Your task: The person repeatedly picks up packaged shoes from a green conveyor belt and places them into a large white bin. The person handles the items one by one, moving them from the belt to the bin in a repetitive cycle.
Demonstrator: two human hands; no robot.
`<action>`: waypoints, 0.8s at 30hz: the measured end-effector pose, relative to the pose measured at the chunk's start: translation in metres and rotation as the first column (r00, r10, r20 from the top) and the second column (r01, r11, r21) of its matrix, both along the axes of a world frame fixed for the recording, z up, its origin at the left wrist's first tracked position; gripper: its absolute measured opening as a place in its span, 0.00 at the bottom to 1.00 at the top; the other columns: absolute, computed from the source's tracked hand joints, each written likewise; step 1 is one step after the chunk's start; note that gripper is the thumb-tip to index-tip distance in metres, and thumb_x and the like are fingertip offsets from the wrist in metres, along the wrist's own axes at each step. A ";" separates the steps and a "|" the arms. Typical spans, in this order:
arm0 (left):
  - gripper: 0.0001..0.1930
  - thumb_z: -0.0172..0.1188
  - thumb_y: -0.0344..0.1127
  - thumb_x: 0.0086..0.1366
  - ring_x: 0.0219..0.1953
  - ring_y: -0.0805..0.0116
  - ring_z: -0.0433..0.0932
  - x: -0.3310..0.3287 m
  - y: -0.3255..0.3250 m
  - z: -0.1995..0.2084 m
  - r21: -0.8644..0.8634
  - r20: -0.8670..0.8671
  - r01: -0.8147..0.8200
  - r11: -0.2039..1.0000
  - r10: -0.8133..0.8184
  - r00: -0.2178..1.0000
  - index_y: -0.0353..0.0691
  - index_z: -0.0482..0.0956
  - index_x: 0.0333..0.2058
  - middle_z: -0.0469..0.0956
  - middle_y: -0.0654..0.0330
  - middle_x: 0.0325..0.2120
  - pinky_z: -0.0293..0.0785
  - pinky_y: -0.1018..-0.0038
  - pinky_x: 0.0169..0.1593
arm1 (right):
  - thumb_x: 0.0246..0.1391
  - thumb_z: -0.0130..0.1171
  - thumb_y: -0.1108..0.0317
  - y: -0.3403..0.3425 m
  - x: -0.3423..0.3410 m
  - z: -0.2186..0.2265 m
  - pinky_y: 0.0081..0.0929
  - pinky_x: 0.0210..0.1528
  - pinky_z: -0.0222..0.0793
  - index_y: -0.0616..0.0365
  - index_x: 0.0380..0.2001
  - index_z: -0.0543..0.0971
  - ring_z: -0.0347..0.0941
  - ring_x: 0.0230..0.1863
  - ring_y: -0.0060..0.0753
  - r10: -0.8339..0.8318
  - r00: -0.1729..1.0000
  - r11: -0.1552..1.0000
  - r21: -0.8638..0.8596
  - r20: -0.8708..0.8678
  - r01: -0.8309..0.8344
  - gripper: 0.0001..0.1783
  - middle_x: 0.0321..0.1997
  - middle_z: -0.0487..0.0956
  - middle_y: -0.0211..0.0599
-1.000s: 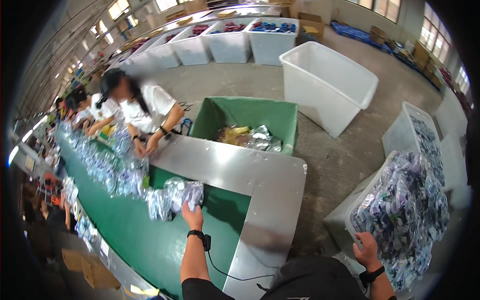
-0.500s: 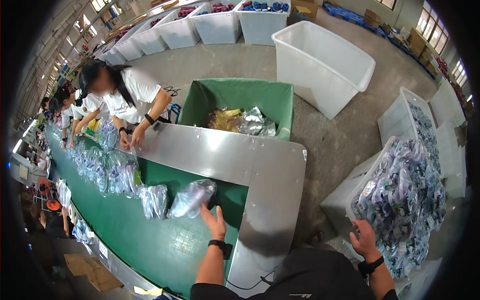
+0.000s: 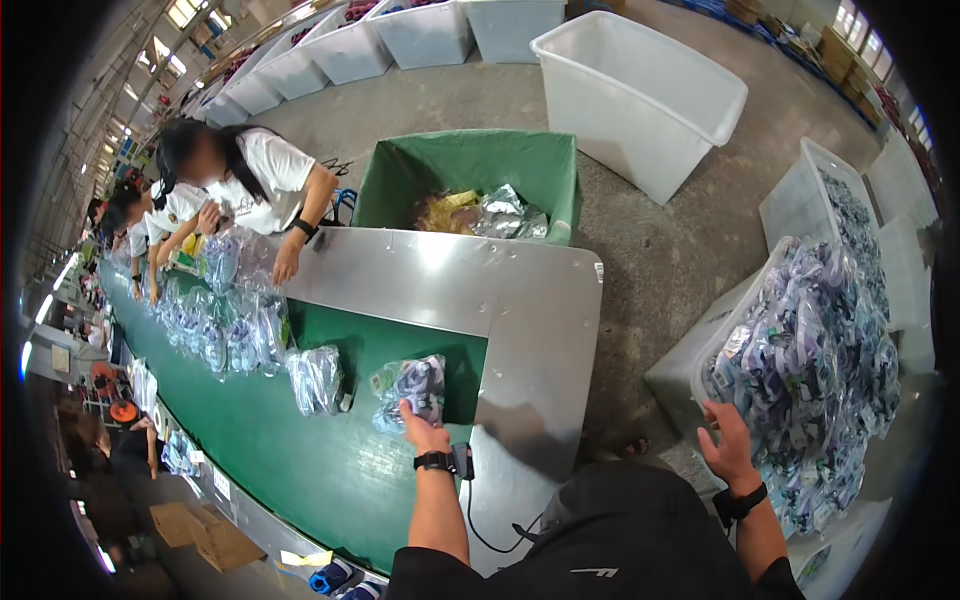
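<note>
A clear plastic bag with a pair of lilac-grey shoes (image 3: 418, 388) is at the end of the green conveyor belt. My left hand (image 3: 427, 432) is closed on the near edge of this bag; the shoes hide part of the fingers. Another bagged pair of shoes (image 3: 318, 380) lies on the belt just to the left. My right hand (image 3: 728, 446) is open, fingers apart, holding nothing. It hovers beside a heap of bagged shoes (image 3: 800, 370) that overflows a white bin (image 3: 690, 368).
A metal ledge (image 3: 540, 330) frames the belt's end. Beyond it stand a green bin (image 3: 470, 150) with crumpled wrapping and a large white tub (image 3: 640, 90). Several co-workers in white shirts (image 3: 270, 175) line the belt's far side, near more bagged shoes (image 3: 215, 325).
My left hand has gone from open fingers beside the bag to a hold on it. The bagged shoes have shifted right and turned more upright. My right hand stays open by the heap.
</note>
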State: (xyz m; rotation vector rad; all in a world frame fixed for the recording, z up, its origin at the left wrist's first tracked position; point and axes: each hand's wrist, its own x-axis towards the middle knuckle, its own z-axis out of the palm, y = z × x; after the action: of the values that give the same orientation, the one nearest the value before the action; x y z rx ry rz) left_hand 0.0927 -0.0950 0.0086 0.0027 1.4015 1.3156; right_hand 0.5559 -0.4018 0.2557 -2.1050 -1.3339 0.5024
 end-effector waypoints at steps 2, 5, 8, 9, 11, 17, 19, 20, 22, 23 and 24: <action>0.28 0.62 0.60 0.71 0.51 0.59 0.84 -0.009 -0.001 0.023 0.025 0.166 0.092 0.995 -0.095 0.982 0.42 0.80 0.56 0.84 0.59 0.52 0.82 0.63 0.54 | 0.51 0.66 0.77 -0.005 0.000 0.000 0.37 0.46 0.75 0.60 0.57 0.78 0.78 0.43 0.47 -0.026 0.999 0.999 0.033 -0.022 0.027 0.27 0.41 0.78 0.44; 0.26 0.62 0.58 0.71 0.51 0.59 0.84 0.005 -0.027 0.072 0.071 0.241 0.284 0.956 -0.292 0.925 0.45 0.80 0.57 0.85 0.60 0.51 0.81 0.61 0.54 | 0.52 0.66 0.76 -0.011 0.001 0.008 0.36 0.46 0.75 0.60 0.57 0.78 0.78 0.42 0.45 -0.055 0.996 0.995 0.080 -0.073 0.060 0.26 0.41 0.78 0.43; 0.30 0.60 0.57 0.72 0.58 0.56 0.81 0.051 -0.060 0.122 0.237 0.385 0.445 0.863 -0.504 0.773 0.45 0.75 0.65 0.81 0.58 0.59 0.77 0.57 0.61 | 0.52 0.68 0.74 -0.009 -0.004 0.025 0.38 0.48 0.76 0.58 0.57 0.80 0.79 0.45 0.47 -0.047 0.992 0.990 0.124 -0.113 0.061 0.26 0.45 0.80 0.44; 0.30 0.59 0.59 0.72 0.59 0.57 0.80 0.070 -0.072 0.137 0.219 0.377 0.485 0.847 -0.532 0.758 0.47 0.75 0.65 0.82 0.59 0.59 0.76 0.57 0.62 | 0.52 0.69 0.73 -0.006 -0.006 0.033 0.39 0.49 0.76 0.58 0.57 0.80 0.79 0.45 0.48 -0.016 0.995 0.987 0.160 -0.099 0.032 0.26 0.46 0.80 0.44; 0.31 0.57 0.60 0.73 0.60 0.56 0.80 0.109 -0.093 0.165 0.269 0.440 0.557 0.786 -0.615 0.655 0.48 0.75 0.66 0.82 0.59 0.60 0.74 0.56 0.65 | 0.52 0.70 0.70 0.001 -0.008 0.050 0.41 0.52 0.77 0.56 0.57 0.80 0.80 0.48 0.49 0.069 0.997 0.968 0.243 -0.036 -0.059 0.27 0.49 0.81 0.45; 0.30 0.58 0.52 0.75 0.65 0.53 0.76 0.222 -0.157 0.214 0.400 0.351 0.745 0.535 -0.840 0.414 0.41 0.71 0.68 0.78 0.56 0.63 0.64 0.53 0.72 | 0.51 0.73 0.63 -0.011 -0.024 0.094 0.45 0.61 0.72 0.57 0.61 0.77 0.76 0.59 0.51 0.225 0.974 0.905 0.371 -0.003 -0.208 0.33 0.56 0.79 0.44; 0.29 0.59 0.53 0.73 0.61 0.52 0.79 0.251 -0.173 0.223 0.376 0.307 0.825 0.422 -0.897 0.319 0.41 0.75 0.64 0.81 0.56 0.61 0.69 0.53 0.69 | 0.52 0.72 0.60 -0.022 -0.030 0.096 0.46 0.62 0.70 0.57 0.66 0.73 0.74 0.61 0.51 0.270 0.959 0.891 0.353 0.090 -0.284 0.38 0.60 0.76 0.46; 0.29 0.61 0.56 0.72 0.59 0.51 0.81 0.265 -0.180 0.228 0.360 0.322 0.854 0.375 -0.909 0.264 0.41 0.78 0.62 0.82 0.56 0.59 0.72 0.54 0.66 | 0.53 0.71 0.58 -0.028 -0.033 0.095 0.46 0.62 0.70 0.57 0.69 0.71 0.74 0.62 0.50 0.268 0.956 0.892 0.345 0.115 -0.292 0.41 0.63 0.75 0.47; 0.32 0.50 0.59 0.77 0.61 0.63 0.78 0.290 -0.190 0.241 0.402 0.117 0.904 0.146 -0.987 0.107 0.39 0.71 0.66 0.76 0.62 0.63 0.71 0.58 0.68 | 0.50 0.71 0.59 -0.038 -0.038 0.090 0.45 0.60 0.71 0.58 0.71 0.68 0.72 0.62 0.52 0.247 0.944 0.939 0.188 0.218 -0.289 0.45 0.64 0.72 0.50; 0.28 0.49 0.54 0.79 0.62 0.60 0.77 0.300 -0.197 0.251 0.391 0.147 0.915 0.094 -0.988 0.039 0.38 0.71 0.66 0.77 0.58 0.62 0.72 0.59 0.67 | 0.48 0.72 0.60 -0.045 -0.039 0.088 0.45 0.61 0.70 0.59 0.71 0.68 0.72 0.61 0.52 0.126 0.942 0.952 0.230 0.311 -0.203 0.46 0.64 0.71 0.51; 0.25 0.48 0.49 0.81 0.63 0.56 0.76 0.302 -0.206 0.263 0.376 0.174 0.925 0.049 -0.985 -0.019 0.38 0.70 0.67 0.77 0.54 0.60 0.73 0.60 0.65 | 0.47 0.73 0.62 -0.051 -0.039 0.087 0.46 0.61 0.70 0.60 0.71 0.67 0.71 0.60 0.53 0.008 0.919 0.952 0.277 0.393 -0.127 0.47 0.63 0.71 0.52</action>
State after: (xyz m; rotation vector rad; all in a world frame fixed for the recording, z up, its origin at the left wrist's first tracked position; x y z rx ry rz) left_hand 0.3946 -0.3010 0.2720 0.7072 0.5378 0.0892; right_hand 0.5166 -0.4525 0.3430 -1.9689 -1.5927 -0.1024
